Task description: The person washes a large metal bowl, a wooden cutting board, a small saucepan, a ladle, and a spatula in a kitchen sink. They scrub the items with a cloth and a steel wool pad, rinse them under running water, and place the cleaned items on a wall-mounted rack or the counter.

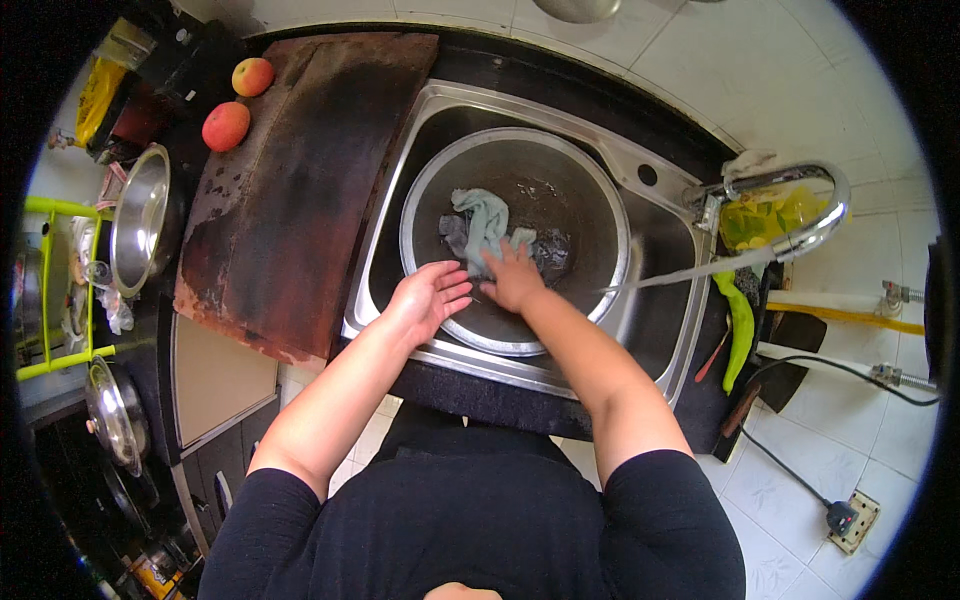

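Note:
A large round metal basin (415, 215) sits inside the steel sink (660, 345). In it lies a wet, crumpled pale green-grey cloth (487, 218), with a darker grey part at its left. My right hand (515, 278) reaches into the basin, fingers bent down onto the cloth's near right end; their tips are partly hidden. Over the basin's near left rim, my left hand (428, 300) is open, palm turned inward, fingers apart and holding nothing. Water (665, 277) streams from the curved chrome faucet (835, 205) into the basin's right side.
Left of the sink lies a dark, worn board (300, 190), with two red-yellow fruits (227, 126) by its far left edge. A steel bowl (141, 222) stands farther left. On the right are a long green vegetable (738, 325), a red-handled utensil (712, 358) and a cable with a plug (841, 517).

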Motion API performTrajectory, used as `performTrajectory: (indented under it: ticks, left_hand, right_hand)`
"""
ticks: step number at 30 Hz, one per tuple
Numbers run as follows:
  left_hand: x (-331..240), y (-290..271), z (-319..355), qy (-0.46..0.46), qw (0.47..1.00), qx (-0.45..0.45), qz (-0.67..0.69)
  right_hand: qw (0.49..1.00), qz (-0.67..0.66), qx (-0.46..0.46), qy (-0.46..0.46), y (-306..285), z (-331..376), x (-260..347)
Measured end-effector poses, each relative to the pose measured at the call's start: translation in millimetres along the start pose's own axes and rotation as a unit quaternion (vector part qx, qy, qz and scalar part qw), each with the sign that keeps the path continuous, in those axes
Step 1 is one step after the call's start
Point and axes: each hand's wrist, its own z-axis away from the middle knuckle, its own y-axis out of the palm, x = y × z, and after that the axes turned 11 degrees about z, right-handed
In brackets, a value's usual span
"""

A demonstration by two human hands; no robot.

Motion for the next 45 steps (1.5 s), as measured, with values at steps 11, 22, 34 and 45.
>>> performTrajectory:
  ticks: [11,22,34,45]
  left_hand:
    - [6.2,8.9,-91.8,-0.081,0.985,-0.125,-0.085]
    - [-9.8,25.7,-143.7,-0.176,0.984,-0.024,0.034]
    - [14.9,-17.3,-165.4,-0.124,0.972,0.169,0.108]
    - [1.5,10.4,-140.1,0.006,0.985,-0.103,-0.141]
  right_hand:
    - [0.985,0.005,0.053,0.162,17.2,-28.5,-19.7]
    - [0.905,-0.321,-0.229,0.158,41.2,-43.4,-10.8]
    - [0.915,-0.186,-0.356,0.037,-19.1,-24.0,32.1]
    - [0.990,0.103,-0.051,-0.086,12.1,-23.4,-43.9]
